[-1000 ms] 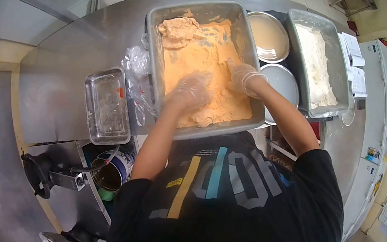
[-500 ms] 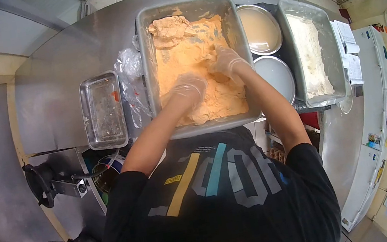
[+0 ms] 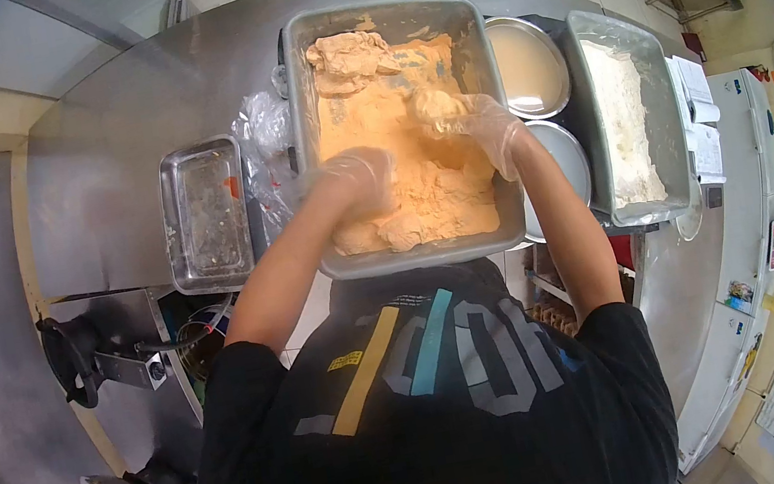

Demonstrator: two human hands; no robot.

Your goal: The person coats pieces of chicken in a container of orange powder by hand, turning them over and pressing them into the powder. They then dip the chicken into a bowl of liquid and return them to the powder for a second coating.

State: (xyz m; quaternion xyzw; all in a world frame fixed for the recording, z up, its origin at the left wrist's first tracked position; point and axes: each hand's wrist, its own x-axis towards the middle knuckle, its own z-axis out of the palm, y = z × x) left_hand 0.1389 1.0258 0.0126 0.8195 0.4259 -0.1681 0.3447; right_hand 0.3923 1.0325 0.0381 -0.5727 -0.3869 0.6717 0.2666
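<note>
A deep grey plastic tub [image 3: 422,259] holds loose orange breading flour [image 3: 378,122]. My right hand [image 3: 489,130], in a clear plastic glove, is over the tub's right side. Its fingers are closed on a flour-coated lump [image 3: 435,105], and the coating hides what is inside. My left hand [image 3: 365,182], also gloved, is low over the flour at the left and smeared by motion, so its fingers do not show clearly. More coated pieces [image 3: 350,58] are heaped in the tub's far left corner, and clumpy flour [image 3: 415,227] lies along the near side.
Left of the tub are crumpled clear plastic [image 3: 262,140] and a metal tray [image 3: 215,269]. To its right stand a round pan of cloudy tan liquid [image 3: 527,68], another round pan [image 3: 569,162] and a second grey tub [image 3: 650,48] with white flour. A burner [image 3: 72,363] is at the lower left.
My right hand has drawn slightly right with the coated lump now showing in its fingers. My left hand has shifted a little to the left, apart from the right one.
</note>
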